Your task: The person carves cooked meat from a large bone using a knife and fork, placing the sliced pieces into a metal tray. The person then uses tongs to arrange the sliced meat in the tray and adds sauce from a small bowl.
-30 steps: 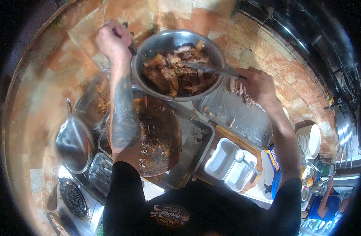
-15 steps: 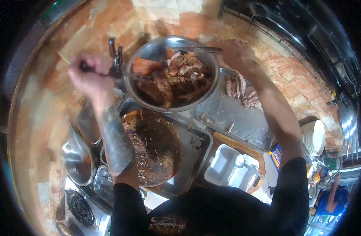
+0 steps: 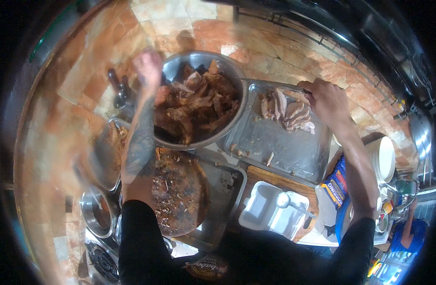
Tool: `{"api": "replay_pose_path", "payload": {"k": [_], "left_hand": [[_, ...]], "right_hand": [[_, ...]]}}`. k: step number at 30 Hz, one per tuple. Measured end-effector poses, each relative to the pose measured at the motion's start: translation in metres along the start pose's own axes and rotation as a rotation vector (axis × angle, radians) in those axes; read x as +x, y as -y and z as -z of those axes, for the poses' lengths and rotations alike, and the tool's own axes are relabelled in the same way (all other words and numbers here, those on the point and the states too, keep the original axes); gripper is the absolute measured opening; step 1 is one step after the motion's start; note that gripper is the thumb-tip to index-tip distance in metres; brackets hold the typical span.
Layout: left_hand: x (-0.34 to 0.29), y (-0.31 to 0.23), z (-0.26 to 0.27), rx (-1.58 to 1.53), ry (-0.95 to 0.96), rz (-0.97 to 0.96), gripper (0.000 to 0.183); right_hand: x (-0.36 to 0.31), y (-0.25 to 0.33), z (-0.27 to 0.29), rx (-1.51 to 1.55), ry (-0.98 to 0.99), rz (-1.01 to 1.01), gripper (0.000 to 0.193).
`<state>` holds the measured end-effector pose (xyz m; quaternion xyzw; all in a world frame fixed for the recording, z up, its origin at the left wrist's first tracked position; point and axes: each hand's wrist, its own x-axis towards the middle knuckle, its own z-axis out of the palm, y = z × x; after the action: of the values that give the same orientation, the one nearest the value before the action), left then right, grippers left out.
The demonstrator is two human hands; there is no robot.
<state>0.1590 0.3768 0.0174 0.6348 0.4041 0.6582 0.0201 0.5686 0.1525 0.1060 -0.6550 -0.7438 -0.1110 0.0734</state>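
Note:
My left hand point(image 3: 148, 65), blurred, is over the left rim of a steel bowl point(image 3: 244, 102) full of browned meat pieces point(image 3: 203, 104); its fingers are too smeared to read. My right hand point(image 3: 327, 97) is closed on the dark handle end of a long thin metal utensil point(image 3: 275, 81), whose far end reaches the bowl's right rim. Whether it is a knife cannot be made out. Below this hand, sliced meat point(image 3: 289, 111) lies on a metal tray point(image 3: 275, 156). In front of the bowl is a round, scrap-strewn chopping block point(image 3: 182, 194).
A white hinged foam box point(image 3: 260, 206) sits open on a wooden board, with a spoon point(image 3: 286, 202) across it. White bowls point(image 3: 381, 159) are stacked at right, near a blue packet point(image 3: 338, 185). Steel pots point(image 3: 99, 211) stand at left. Another person point(image 3: 410, 235) shows at far right.
My left hand has moved right, to the bowl's rim. My right hand has come from the bowl's right side to above the tray, with the utensil. The whole view has shifted slightly.

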Motion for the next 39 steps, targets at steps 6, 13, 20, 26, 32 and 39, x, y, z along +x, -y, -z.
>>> {"api": "replay_pose_path", "payload": {"k": [6, 13, 20, 26, 32, 39], "left_hand": [[0.035, -0.045, 0.001, -0.628, 0.15, 0.125, 0.043], [0.017, -0.054, -0.1, 0.007, 0.049, 0.047, 0.036], [-0.054, 0.009, -0.092, -0.053, 0.249, 0.242, 0.031], [-0.032, -0.017, -0.021, 0.435, 0.991, -0.352, 0.033], [-0.059, -0.024, -0.012, 0.895, 1.331, -0.199, 0.053], [-0.097, -0.031, 0.002, 0.732, 0.979, 0.342, 0.069]], "right_hand": [[-0.026, -0.011, -0.01, -0.074, 0.033, -0.057, 0.029], [-0.049, -0.016, -0.02, 0.059, 0.022, -0.121, 0.03], [-0.088, -0.035, -0.032, 0.101, 0.113, -0.266, 0.032], [-0.1, -0.04, -0.047, 0.179, 0.134, -0.332, 0.033], [-0.108, -0.031, -0.049, 0.363, 0.087, -0.28, 0.03], [-0.111, -0.027, -0.043, 0.357, 0.159, -0.354, 0.034]]}}
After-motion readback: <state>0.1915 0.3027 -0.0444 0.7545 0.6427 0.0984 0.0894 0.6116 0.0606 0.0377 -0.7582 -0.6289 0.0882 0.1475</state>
